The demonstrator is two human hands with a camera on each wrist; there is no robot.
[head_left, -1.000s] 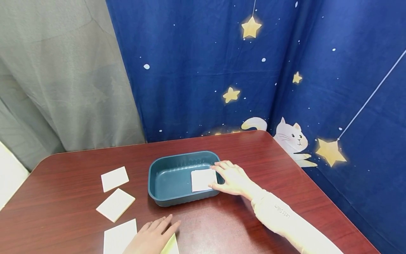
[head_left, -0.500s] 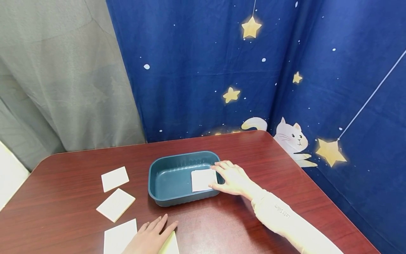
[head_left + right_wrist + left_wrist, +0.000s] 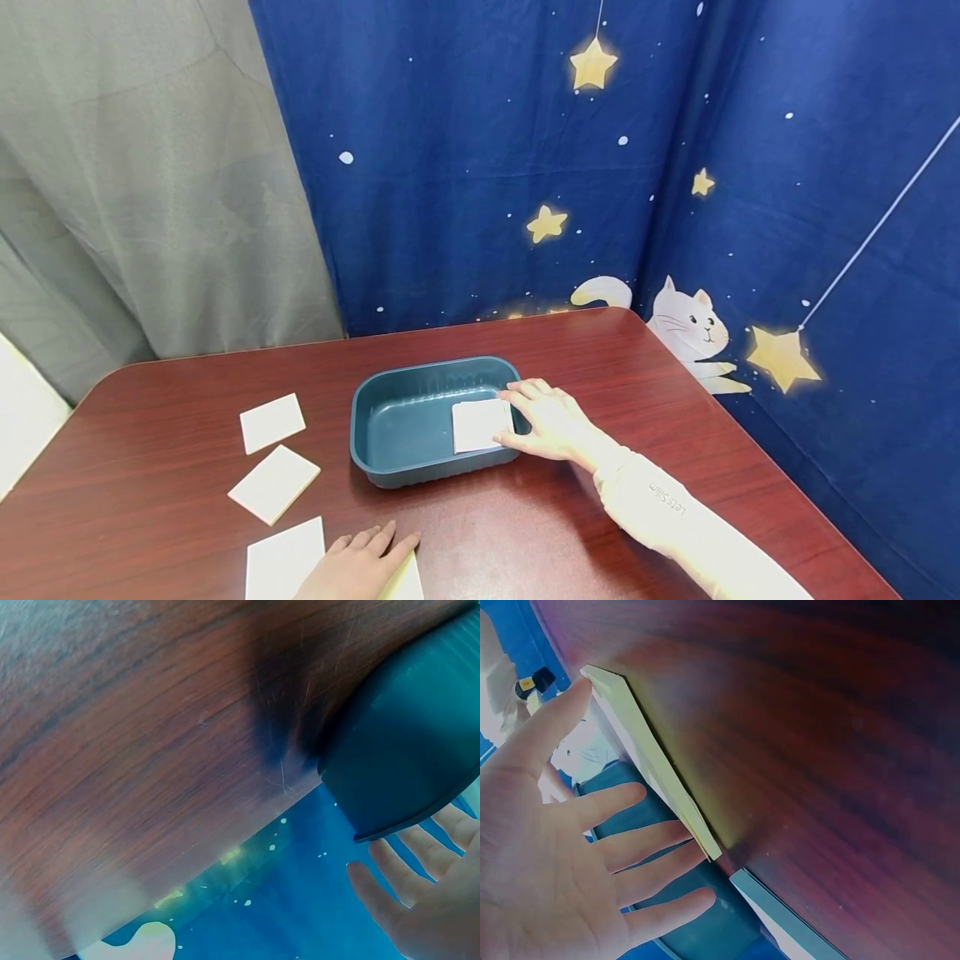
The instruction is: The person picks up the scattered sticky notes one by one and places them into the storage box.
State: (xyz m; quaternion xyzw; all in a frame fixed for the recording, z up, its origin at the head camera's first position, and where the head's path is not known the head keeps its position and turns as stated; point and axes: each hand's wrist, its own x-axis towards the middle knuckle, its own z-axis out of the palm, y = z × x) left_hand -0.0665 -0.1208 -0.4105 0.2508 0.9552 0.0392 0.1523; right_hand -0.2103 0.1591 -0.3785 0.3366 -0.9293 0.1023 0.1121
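At the bottom of the head view my left hand (image 3: 351, 568) lies over a flat white-and-yellow piece (image 3: 407, 581) that looks like a paper pad. In the left wrist view its fingers are spread, the thumb tip at one end of the yellow-edged pad (image 3: 651, 754) and two fingertips by the other end. My right hand (image 3: 553, 425) is at the right end of a dark teal plastic bin (image 3: 420, 379), fingers loosely bent over the rim. Inside the bin, beside those fingers, lies a small stack of white square cards (image 3: 476, 427).
Left of the bin, a white card (image 3: 272, 423), a second white card (image 3: 274, 485) and a larger white square (image 3: 285, 560) lie on the reddish-brown table (image 3: 142, 442). A grey curtain (image 3: 172, 208) and a blue starry curtain (image 3: 465, 183) hang behind it.
My left hand has shifted slightly left and its fingers have drawn back a little toward the pad. The right hand, bin and cards have stayed put.
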